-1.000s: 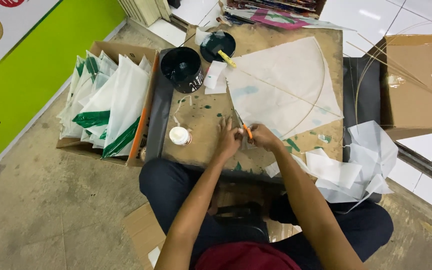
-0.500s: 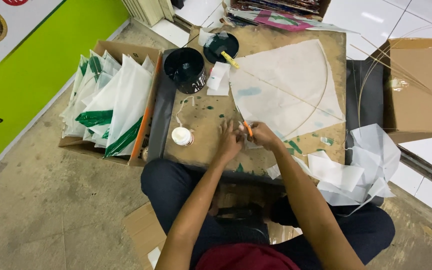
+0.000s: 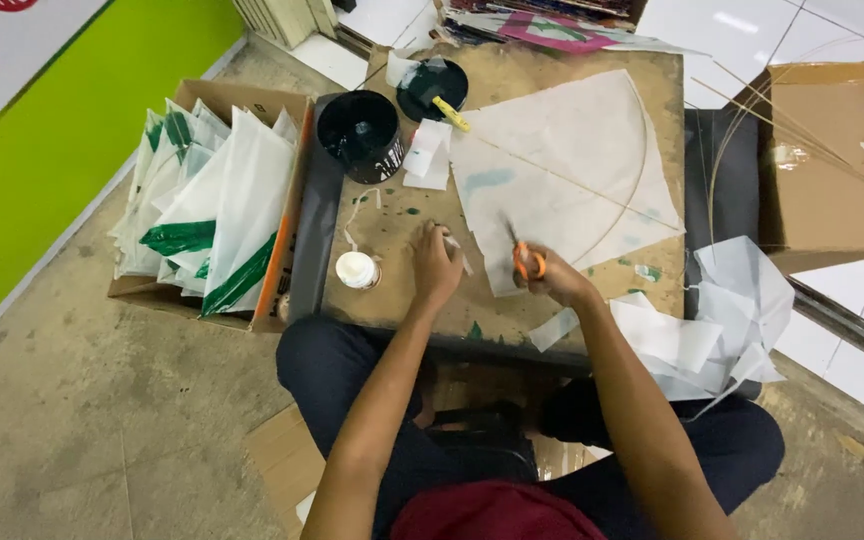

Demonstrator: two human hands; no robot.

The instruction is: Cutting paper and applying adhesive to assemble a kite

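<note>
— What is in the hands?

— The right hand [image 3: 552, 280] grips a pair of orange-handled scissors [image 3: 524, 258], blades pointing away from the person toward the white paper kite [image 3: 562, 170]. The left hand [image 3: 437, 265] pinches a small white paper scrap [image 3: 455, 245] just left of the scissors.

— And the kite?

— It lies flat, a large white sheet with a straight thin stick across it and a second stick bowed in an arc. Faint green smudges mark it. The scissors sit at its near edge; the scrap lies just beside its near-left corner, though whether it touches the kite cannot be told.
</note>
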